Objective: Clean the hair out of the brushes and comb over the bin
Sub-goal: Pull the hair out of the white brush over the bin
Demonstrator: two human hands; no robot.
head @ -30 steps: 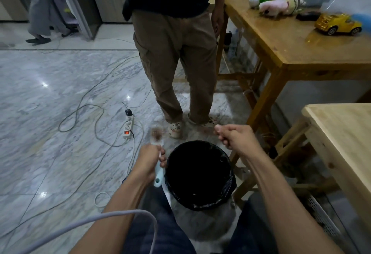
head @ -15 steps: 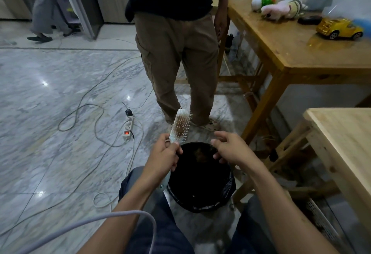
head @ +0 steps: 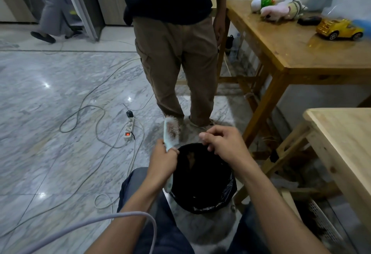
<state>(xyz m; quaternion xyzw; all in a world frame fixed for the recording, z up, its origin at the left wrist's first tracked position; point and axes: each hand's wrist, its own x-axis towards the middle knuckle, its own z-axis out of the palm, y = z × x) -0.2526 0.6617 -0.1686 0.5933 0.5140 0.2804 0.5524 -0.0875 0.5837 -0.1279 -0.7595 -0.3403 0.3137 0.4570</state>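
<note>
Now that the brush (head: 171, 132) stands head-up again at the bin's ten o'clock edge, we read it as turned back for another pull: half a second ago it leaned over the rim with its bristles toward us, and now we see it edge-on, bristles facing three o'clock. A brownish tangle of hair is still caught among the bristles, so this brush is not clean yet. Our left hand (head: 163, 160) grips the pale handle, fingers wrapped round it. Our right hand (head: 221, 143) has lifted from just over the bin's mouth to hover at its one o'clock rim, fingers curled with the tips drawn together; whether they pinch a few strands we cannot tell. A small clump lies inside the black-lined bin (head: 202, 206), which we take as hair already dropped. We judge the next move to be another pluck across the bristles. Beyond the bin, at twelve o'clock, a person (head: 174, 52) stands; a power strip (head: 129, 129) lies at ten.
</note>
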